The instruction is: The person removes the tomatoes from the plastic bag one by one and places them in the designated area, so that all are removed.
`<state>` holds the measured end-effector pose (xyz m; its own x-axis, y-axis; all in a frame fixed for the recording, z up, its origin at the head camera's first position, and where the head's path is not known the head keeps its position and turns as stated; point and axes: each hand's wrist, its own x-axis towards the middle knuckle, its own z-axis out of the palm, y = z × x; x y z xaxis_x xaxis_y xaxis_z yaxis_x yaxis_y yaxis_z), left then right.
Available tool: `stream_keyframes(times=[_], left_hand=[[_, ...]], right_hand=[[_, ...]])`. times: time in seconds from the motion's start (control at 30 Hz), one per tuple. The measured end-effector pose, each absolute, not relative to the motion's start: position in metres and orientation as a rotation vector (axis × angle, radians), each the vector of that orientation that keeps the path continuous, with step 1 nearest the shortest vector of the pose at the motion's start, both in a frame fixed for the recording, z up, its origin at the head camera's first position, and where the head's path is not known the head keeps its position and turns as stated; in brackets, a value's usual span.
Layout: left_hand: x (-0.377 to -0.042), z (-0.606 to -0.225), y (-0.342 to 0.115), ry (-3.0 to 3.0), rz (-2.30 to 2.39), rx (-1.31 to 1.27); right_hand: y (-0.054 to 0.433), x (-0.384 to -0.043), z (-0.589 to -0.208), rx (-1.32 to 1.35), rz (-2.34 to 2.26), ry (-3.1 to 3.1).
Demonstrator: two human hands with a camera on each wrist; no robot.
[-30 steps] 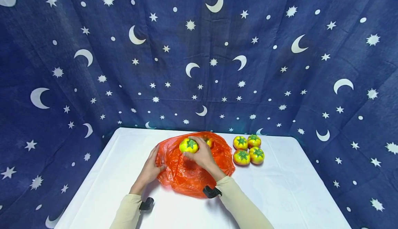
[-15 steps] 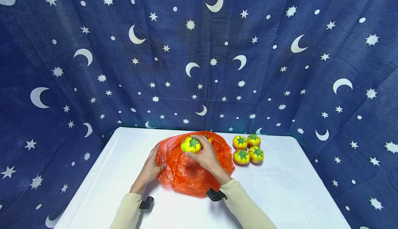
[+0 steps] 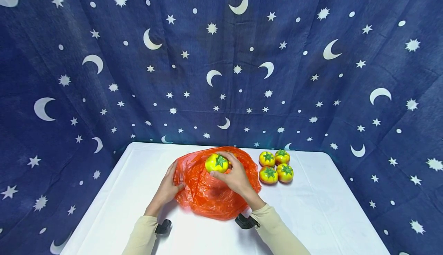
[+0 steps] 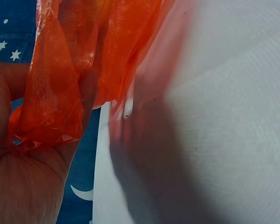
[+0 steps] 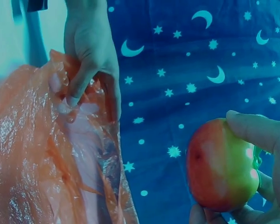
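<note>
A crumpled red plastic bag [image 3: 204,193] lies on the white table. My left hand [image 3: 167,185] grips the bag's left edge; in the left wrist view the thin plastic [image 4: 56,102] passes between thumb and fingers. Above the bag, my right hand [image 3: 237,176] holds a squat yellow-and-red tomato [image 3: 215,163] with a green star-shaped leaf top. The right wrist view shows the tomato's red underside [image 5: 207,163], with the thumb on top and fingers beneath. Behind this hand, a bit of yellow shows at the bag, mostly hidden.
To the right of the bag, several similar tomatoes [image 3: 270,174] stand in a close cluster on the white table [image 3: 322,209]. A dark blue curtain [image 3: 221,55] with moons and stars hangs behind and at both sides.
My right hand has drifted a little to the right over the bag, carrying the tomato along. The left hand, the bag and the clustered tomatoes have stayed put.
</note>
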<state>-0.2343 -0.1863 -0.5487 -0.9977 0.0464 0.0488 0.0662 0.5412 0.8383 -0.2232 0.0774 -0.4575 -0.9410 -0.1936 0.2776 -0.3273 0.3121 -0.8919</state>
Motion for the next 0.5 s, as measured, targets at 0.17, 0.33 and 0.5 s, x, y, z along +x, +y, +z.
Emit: stream_keyframes(times=[0.17, 0.33, 0.5], left_hand=[[-0.233, -0.546, -0.186, -2.716, -1.493, -0.133], [-0.233, -0.546, -0.186, -2.717, -1.499, -0.124], [-0.232, -0.545, -0.187, -2.723, -1.495, -0.108]], right_hand=[[0.083, -0.218, -0.454, 0.478, 1.720, -2.450], [0.092, -0.214, -0.456, 0.442, 1.675, -2.472], [0.103, -0.211, -0.459, 0.361, 1.647, -2.509]])
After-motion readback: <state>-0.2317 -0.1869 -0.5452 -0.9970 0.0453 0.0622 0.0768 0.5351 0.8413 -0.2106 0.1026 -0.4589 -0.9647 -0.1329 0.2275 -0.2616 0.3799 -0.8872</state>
